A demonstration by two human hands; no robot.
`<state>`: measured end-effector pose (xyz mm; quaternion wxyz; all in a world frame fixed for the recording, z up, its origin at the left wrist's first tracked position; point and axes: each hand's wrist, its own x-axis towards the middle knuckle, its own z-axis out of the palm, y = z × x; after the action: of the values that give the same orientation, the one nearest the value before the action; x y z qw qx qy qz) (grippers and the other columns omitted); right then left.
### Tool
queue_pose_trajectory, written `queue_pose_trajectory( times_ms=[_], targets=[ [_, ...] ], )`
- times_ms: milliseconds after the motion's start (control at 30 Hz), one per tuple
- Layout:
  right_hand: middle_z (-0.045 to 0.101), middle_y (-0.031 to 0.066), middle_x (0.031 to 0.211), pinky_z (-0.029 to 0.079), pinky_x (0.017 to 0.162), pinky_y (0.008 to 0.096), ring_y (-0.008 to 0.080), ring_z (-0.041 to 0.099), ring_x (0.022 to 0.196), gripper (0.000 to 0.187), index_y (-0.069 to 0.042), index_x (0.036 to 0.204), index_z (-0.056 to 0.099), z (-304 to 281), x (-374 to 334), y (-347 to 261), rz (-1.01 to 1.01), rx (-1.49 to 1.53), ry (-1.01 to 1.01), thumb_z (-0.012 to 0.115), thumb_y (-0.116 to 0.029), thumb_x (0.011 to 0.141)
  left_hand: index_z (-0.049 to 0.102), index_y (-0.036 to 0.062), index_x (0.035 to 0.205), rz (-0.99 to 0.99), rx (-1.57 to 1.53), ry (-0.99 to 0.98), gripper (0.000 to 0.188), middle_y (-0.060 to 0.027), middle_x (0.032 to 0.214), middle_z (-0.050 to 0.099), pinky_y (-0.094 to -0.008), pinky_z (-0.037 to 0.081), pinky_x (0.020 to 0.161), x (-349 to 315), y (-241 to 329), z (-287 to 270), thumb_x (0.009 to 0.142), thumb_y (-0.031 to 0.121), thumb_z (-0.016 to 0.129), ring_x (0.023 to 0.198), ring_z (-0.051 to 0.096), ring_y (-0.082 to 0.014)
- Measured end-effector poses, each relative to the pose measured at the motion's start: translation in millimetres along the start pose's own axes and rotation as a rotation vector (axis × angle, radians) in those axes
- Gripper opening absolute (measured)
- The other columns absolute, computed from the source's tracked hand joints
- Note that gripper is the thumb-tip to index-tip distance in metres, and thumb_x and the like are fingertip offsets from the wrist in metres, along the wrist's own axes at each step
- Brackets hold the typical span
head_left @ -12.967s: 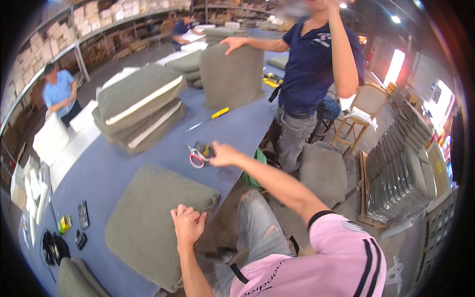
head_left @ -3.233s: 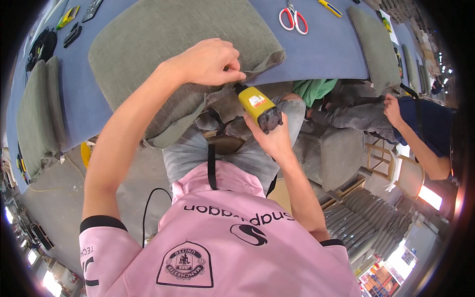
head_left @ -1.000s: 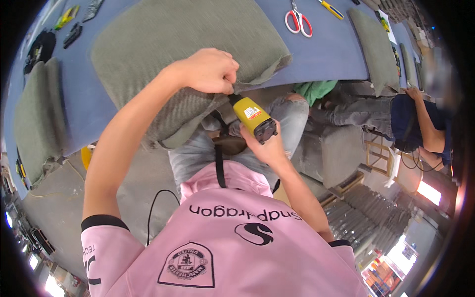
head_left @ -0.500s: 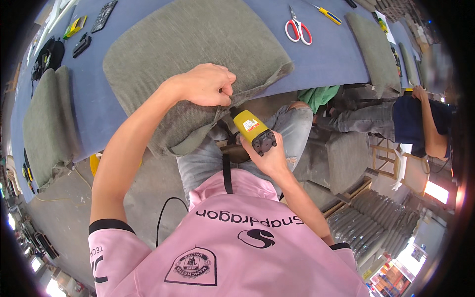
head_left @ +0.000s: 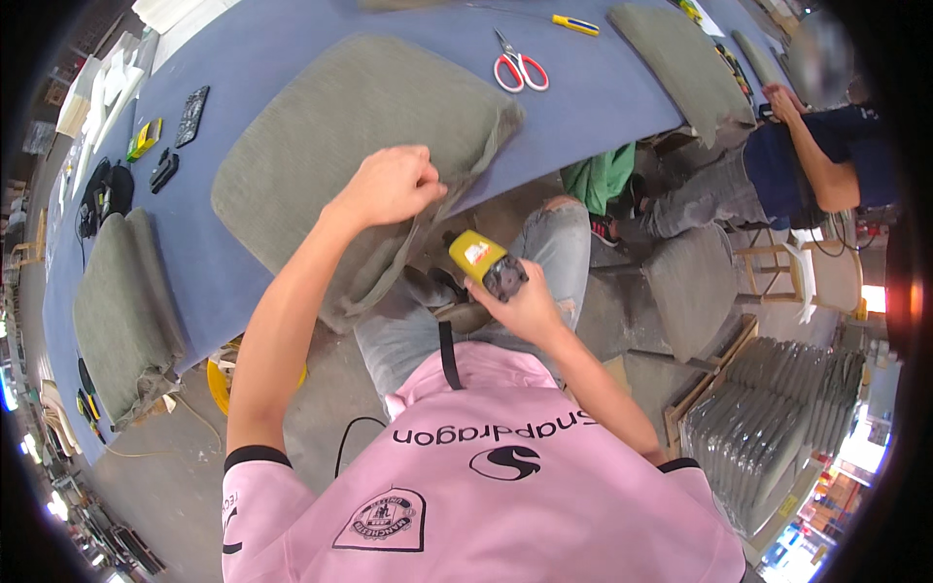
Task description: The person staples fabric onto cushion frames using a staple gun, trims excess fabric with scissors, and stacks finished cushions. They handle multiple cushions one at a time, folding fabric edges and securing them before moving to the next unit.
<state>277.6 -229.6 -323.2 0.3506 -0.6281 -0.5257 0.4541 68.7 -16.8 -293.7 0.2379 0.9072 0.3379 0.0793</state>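
A grey-green fabric-covered cushion (head_left: 330, 136) lies on the blue table, its near side overhanging the edge above my lap. My left hand (head_left: 394, 185) is closed at this near side, fingers curled on the loose edge of the fabric cover (head_left: 413, 233). What the fingertips pinch is partly hidden. In my right hand (head_left: 533, 306) is a yellow and black handheld power tool (head_left: 476, 251). Its dark nose points toward the cushion's near edge, with a small gap between them. The fingers wrap around its handle, mostly out of sight.
Red-and-white scissors (head_left: 521, 72) and a yellow-handled screwdriver (head_left: 575, 24) lie beyond the cushion. More cushions rest left (head_left: 121, 311) and right (head_left: 680, 68). A phone (head_left: 192, 117) lies far left. At right, a co-worker (head_left: 816, 155) works near stacked, plastic-wrapped grey pieces (head_left: 777, 418).
The power tool has drawn slightly away from the cushion's edge. My left hand stays closed at the fabric edge. The whole view has shifted and turned a little.
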Motion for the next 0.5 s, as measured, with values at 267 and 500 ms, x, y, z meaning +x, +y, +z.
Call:
queue_pose_trajectory(
  times_ms=[267,500],
  targets=[
    [0.08,0.0223,0.121,0.057,0.102,0.0481,0.0441,0.071,0.112,0.065,0.0,0.141,0.073,-7,3,43,-0.07,-0.169,0.068,0.096,-0.02,0.082,0.079,0.008,0.079,0.163,0.349,-0.205,0.039,-0.0074,0.091,0.064,-0.0498,0.047,0.095,-13,9,0,0.099,0.041,0.076,0.104,0.065,-0.0318],
    [0.079,0.0199,0.126,0.056,0.101,0.0488,0.0426,0.068,0.115,0.075,-0.003,0.144,0.073,1,13,33,-0.206,-0.29,0.109,0.097,-0.016,0.074,0.056,0.0042,0.071,0.047,-0.184,-0.294,0.045,-0.0034,0.086,0.04,-0.0415,0.036,0.101,-10,-22,-3,0.095,0.032,0.08,0.095,0.05,-0.0238]
  ],
)
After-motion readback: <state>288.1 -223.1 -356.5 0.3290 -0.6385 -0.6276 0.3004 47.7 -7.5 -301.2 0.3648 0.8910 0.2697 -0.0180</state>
